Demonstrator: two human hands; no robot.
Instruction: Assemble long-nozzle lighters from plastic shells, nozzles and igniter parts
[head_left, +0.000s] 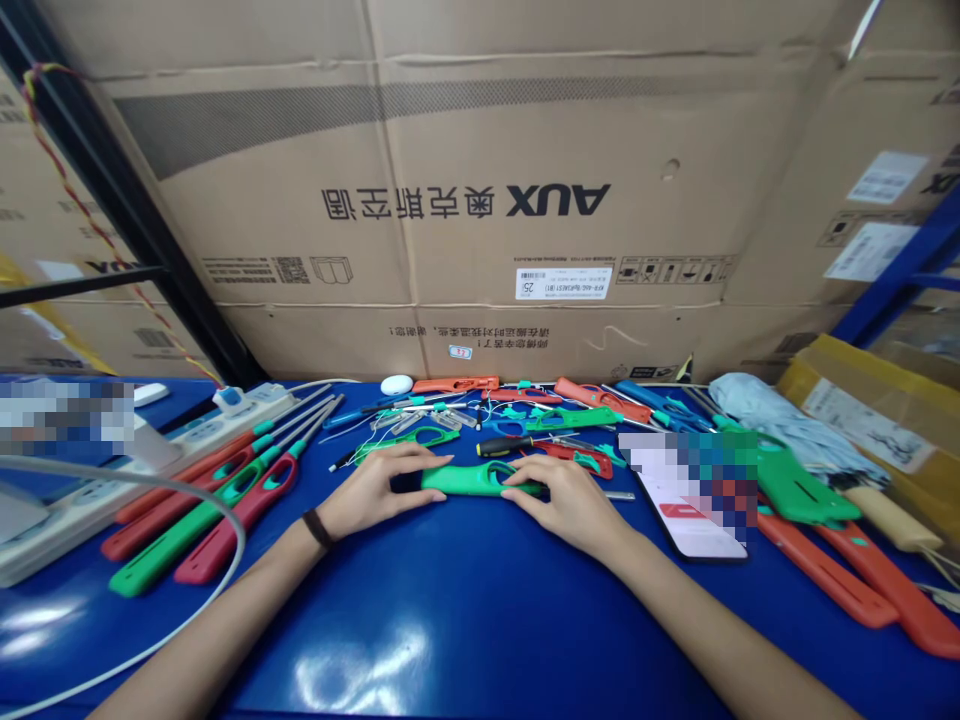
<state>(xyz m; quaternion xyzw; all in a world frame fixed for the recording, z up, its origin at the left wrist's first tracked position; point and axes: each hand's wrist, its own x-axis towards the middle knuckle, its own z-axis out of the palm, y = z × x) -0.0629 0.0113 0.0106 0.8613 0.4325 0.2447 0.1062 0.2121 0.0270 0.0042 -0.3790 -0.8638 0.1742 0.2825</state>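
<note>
Evidently one green casing [461, 480] was held between the two hands, over the table [510, 620]; its left end was pinched by the left hand [386, 490], its looped end by the right hand [559, 495]. Left of the left hand, four long-stemmed lighters [169, 540] were fanned out, crossed by one white cable [241, 548]. Right of the right hand, one phone [697, 510] was placed, followed by one green handle [802, 485] and two orange handles [832, 570]. Beyond both hands, one screwdriver [506, 446] was surrounded by loose parts [574, 418].
</note>
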